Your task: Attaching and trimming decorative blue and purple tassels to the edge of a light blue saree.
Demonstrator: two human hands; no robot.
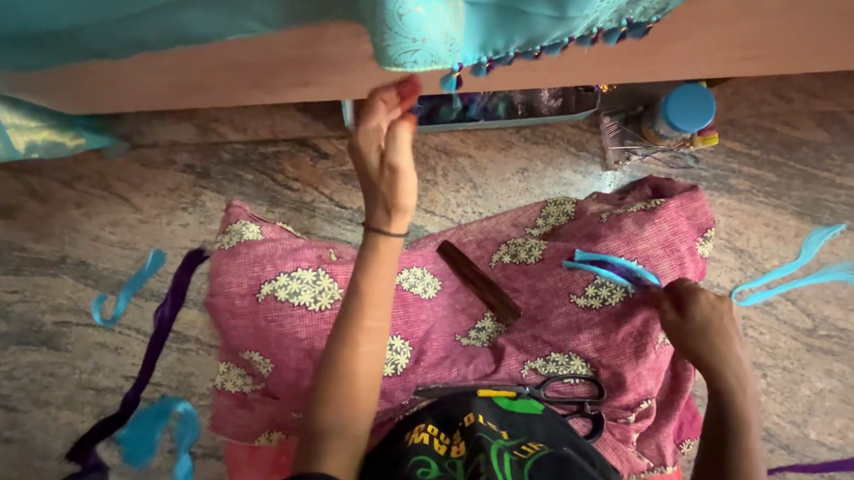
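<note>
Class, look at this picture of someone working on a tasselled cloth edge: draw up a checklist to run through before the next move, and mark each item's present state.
1. Left hand pinches at the tasselled edge of the turquoise cloth: ok.
2. Right hand holds the blue strip: ok.
3. Scissors lie closed within reach on the pink cushion: ok.
4. Brown stick lies apart from both hands: ok.
5. Thread between the fingers: cannot tell.

Soft, even daylight fills the view, casting only faint shadows on the stone floor (52, 237). The turquoise cloth (165, 7) toward 11 o'clock looks slightly blurred (edges bow mildly); no glare anywhere.
</note>
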